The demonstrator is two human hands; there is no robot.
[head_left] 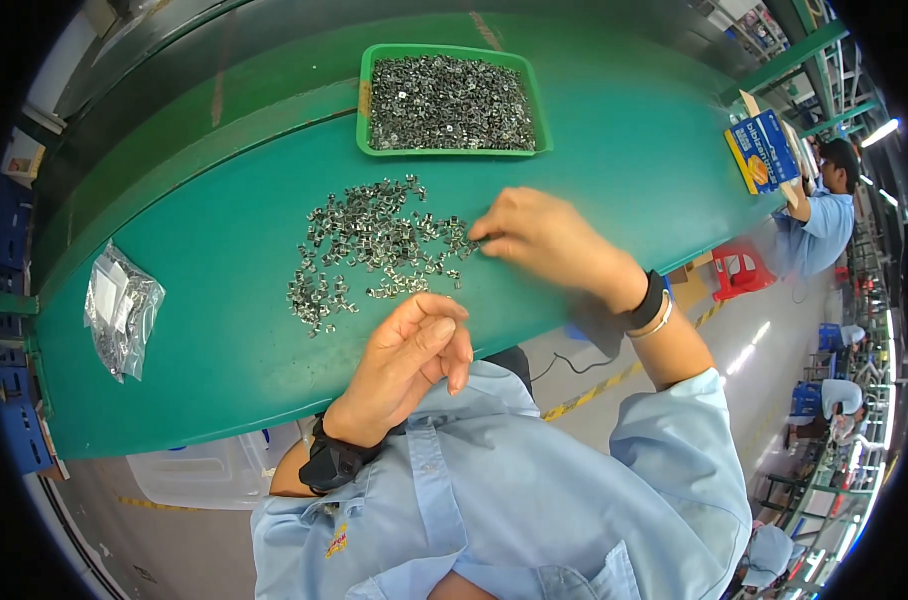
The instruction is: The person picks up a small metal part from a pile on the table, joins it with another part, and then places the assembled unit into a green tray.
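Observation:
A loose pile of small, shiny, bent metal parts (374, 235) is spread on the green tabletop. At its right edge my right hand (544, 235) reaches in, thumb and forefinger pinched around a small metal part that is mostly hidden. Slight blur softens this hand. Closer to me, just below the pile, my left hand (409, 355) is raised with its fingers curled and thumb laid against them. Whatever lies inside those fingers is hidden. Behind the pile stands a green tray (454, 153) filled with many similar metal parts.
A clear plastic bag (124, 310) with metal parts and a white slip lies at the table's left. At the far right end are a blue and yellow box (762, 150) and a co-worker (819, 225) beside a red stool (741, 270). Below the table sits a translucent bin (204, 470).

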